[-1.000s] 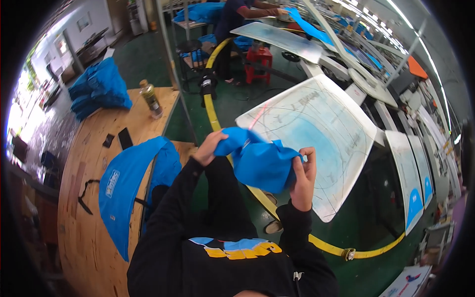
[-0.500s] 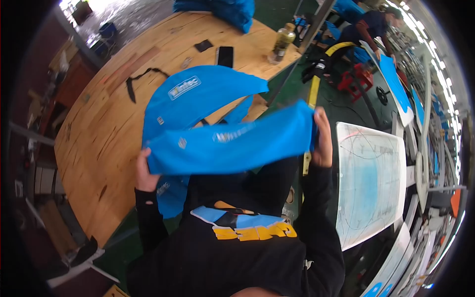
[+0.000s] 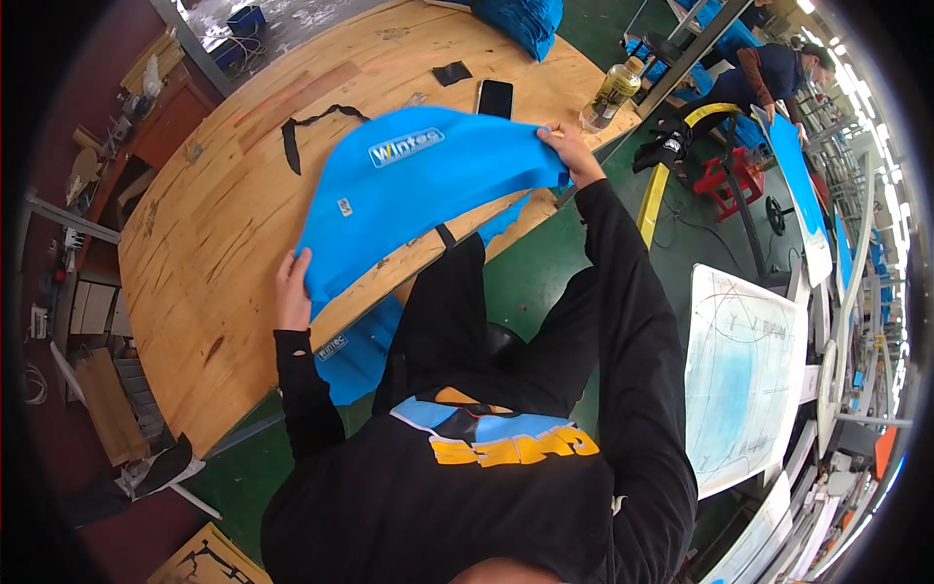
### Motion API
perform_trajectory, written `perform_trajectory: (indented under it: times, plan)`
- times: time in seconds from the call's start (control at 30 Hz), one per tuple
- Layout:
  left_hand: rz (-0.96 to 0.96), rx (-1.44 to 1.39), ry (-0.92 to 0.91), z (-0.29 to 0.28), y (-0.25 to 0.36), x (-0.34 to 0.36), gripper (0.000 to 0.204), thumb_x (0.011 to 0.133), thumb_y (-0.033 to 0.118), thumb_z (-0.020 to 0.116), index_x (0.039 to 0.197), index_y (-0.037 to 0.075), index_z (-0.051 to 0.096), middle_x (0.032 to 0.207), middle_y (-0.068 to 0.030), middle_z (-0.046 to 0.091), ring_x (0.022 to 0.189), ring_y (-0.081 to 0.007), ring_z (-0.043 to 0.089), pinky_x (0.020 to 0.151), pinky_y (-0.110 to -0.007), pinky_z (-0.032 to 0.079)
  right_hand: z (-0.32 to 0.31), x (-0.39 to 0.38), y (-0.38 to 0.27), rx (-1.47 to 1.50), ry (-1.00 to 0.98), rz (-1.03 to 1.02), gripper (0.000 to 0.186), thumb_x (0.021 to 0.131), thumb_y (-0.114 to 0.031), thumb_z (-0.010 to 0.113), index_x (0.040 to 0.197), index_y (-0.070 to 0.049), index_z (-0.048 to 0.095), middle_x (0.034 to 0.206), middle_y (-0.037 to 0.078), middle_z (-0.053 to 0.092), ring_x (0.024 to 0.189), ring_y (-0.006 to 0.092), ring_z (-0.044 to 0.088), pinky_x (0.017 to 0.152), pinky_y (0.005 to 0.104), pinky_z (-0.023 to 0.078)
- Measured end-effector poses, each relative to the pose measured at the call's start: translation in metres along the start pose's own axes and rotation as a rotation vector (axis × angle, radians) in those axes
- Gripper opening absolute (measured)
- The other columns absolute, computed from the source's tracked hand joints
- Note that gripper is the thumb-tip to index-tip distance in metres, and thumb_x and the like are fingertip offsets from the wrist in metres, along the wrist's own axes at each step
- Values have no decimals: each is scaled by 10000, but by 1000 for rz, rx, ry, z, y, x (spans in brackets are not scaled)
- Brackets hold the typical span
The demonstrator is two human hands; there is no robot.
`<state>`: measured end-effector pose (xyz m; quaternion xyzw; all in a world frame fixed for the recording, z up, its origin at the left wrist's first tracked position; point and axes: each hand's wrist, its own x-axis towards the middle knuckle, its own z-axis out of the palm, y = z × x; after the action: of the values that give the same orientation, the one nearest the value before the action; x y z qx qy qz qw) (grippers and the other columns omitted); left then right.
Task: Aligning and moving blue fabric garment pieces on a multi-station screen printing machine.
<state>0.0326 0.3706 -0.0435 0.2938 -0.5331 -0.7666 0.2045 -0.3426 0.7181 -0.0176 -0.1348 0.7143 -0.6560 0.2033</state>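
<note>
A curved blue fabric piece (image 3: 389, 216) with a white printed label patch and a small tag spreads over the near edge of the wooden table. At its left end my left hand (image 3: 293, 282) grips the edge, thumb along the cloth. My right hand (image 3: 574, 156) pinches the far right tip, where the fabric folds down slightly. More blue fabric (image 3: 355, 362) hangs below the table edge near my left forearm, and another bit shows under the right end. Whether these are separate pieces is hidden.
On the wooden table (image 3: 224, 234) lie a black strap (image 3: 292, 146), a black patch (image 3: 451, 74), a phone (image 3: 495, 98) and a bottle (image 3: 615, 92). A blue bundle (image 3: 525, 24) sits at the back. To the right are a marked white board (image 3: 744, 380), a red stool (image 3: 728, 185) and a person (image 3: 778, 73) handling a blue panel.
Both hands have carried the blue piece from in front of my lap forward over the table; it now lies flatter. My right hand has moved far forward and left.
</note>
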Motion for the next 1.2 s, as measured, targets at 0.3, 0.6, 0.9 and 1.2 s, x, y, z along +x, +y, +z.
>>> perform_trajectory:
  times: [0.3, 0.6, 0.9, 1.2]
  plan:
    - [103, 424, 33, -6, -23, -1, 279, 863, 91, 673, 1075, -13, 525, 963, -100, 646, 872, -114, 590, 762, -227, 462, -23, 38, 52, -504, 31, -127, 180, 845, -183, 696, 925, -56, 598, 872, 56, 648, 812, 119, 595, 697, 271, 478]
    - [197, 20, -37, 5, 69, -54, 524, 929, 104, 571, 1407, 19, 374, 1014, -25, 600, 834, -55, 543, 746, -200, 453, -4, -48, -84, 16, -146, -88, 186, 907, -243, 633, 982, -94, 552, 827, -10, 600, 718, 54, 567, 620, 202, 463]
    - [154, 14, -64, 14, 90, -20, 515, 954, 94, 522, 1431, 28, 340, 1004, 4, 559, 721, -25, 444, 575, -175, 358, -17, -23, -85, -134, -245, 7, 230, 903, -296, 631, 961, -81, 573, 856, -34, 576, 746, 34, 543, 674, 198, 449]
    - [421, 164, 16, 17, 108, -11, 504, 949, 106, 540, 1418, 38, 369, 1226, -41, 563, 914, -26, 533, 683, -172, 416, 9, 44, -96, 46, -87, -361, 230, 893, -210, 647, 1047, -52, 580, 879, 11, 612, 804, 73, 571, 721, 226, 468]
